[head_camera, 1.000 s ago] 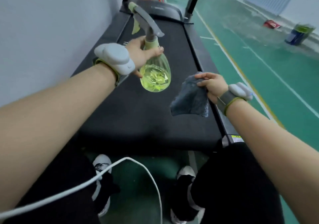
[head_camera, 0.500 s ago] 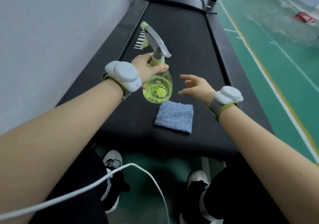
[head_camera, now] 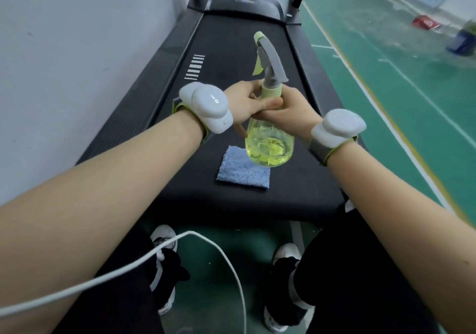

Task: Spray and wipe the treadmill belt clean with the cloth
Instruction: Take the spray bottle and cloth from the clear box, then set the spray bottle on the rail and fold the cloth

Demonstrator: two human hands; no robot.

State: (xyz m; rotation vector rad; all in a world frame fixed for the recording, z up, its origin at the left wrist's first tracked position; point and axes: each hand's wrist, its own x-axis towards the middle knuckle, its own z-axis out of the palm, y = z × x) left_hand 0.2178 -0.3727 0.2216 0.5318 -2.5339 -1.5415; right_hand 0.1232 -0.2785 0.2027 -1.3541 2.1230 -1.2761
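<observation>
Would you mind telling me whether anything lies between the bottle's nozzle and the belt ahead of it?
Nothing visible does. The left hand and right hand hold the bottle with its nozzle aimed up the belt; the cloth lies on the belt nearer the person, behind the nozzle.

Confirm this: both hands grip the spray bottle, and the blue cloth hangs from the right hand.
Wrong on the cloth: in the head view the blue cloth lies flat on the treadmill belt. Left hand and right hand both grip the spray bottle.
</observation>
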